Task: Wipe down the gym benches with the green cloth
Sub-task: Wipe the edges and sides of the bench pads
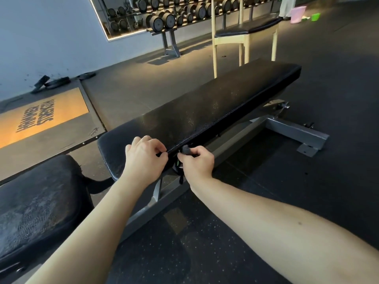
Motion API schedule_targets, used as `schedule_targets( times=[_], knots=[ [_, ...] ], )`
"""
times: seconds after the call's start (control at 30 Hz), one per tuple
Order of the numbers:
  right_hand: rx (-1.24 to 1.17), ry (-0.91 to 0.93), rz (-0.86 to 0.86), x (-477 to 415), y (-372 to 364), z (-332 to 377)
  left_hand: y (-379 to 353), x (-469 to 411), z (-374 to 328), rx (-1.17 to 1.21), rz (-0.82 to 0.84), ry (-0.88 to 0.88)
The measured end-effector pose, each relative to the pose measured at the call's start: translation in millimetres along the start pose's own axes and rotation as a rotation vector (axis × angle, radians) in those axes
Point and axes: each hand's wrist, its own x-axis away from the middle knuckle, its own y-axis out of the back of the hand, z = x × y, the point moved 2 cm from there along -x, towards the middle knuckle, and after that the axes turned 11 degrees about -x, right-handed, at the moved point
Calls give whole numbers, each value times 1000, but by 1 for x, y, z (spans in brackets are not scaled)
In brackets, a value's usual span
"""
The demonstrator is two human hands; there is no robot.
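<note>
A long black padded bench [215,107] runs from the middle of the view to the upper right, its top speckled with droplets. Both my hands are at its near side edge. My right hand [198,162] is closed on a bunched dark cloth [185,149] that shows a green streak, with a dark end hanging below. My left hand [144,158] rests on the pad's corner. Its curled fingertips pinch a dark bit of the cloth at the edge. Most of the cloth is hidden between the hands.
A second worn black pad [41,201] sits at lower left. The bench's grey steel frame [297,132] spreads over the dark rubber floor. Behind stand a wooden chair [244,37], a dumbbell rack [164,19], loose weight plates [51,82], an orange platform [41,117] and a pink bucket [297,14].
</note>
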Motion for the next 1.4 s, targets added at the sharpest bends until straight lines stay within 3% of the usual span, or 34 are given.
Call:
schedule_targets(
  times=[0.2, 0.47, 0.67, 0.9, 1.1, 1.17, 1.3, 1.4],
  knots=[
    [-29, 114, -244, -39, 24, 45, 3, 3, 8, 11, 19, -10],
    [134, 97, 57, 14, 0, 8, 2, 3, 7, -8, -3, -6],
    [25, 127, -165, -27, 24, 36, 2, 5, 10, 22, 3, 5],
    [77, 44, 29, 11, 4, 13, 2, 4, 8, 5, 3, 16],
    [-50, 60, -246, -31, 22, 35, 4, 4, 9, 40, 15, 6],
    [-66, 49, -210, -17, 12, 27, 4, 4, 8, 33, 19, 12],
    [-9, -16, 50, 14, 7, 14, 5, 2, 7, 28, 36, 25],
    [-41, 46, -19, -2, 17, 25, 6, 1, 9, 42, 50, 20]
  ],
)
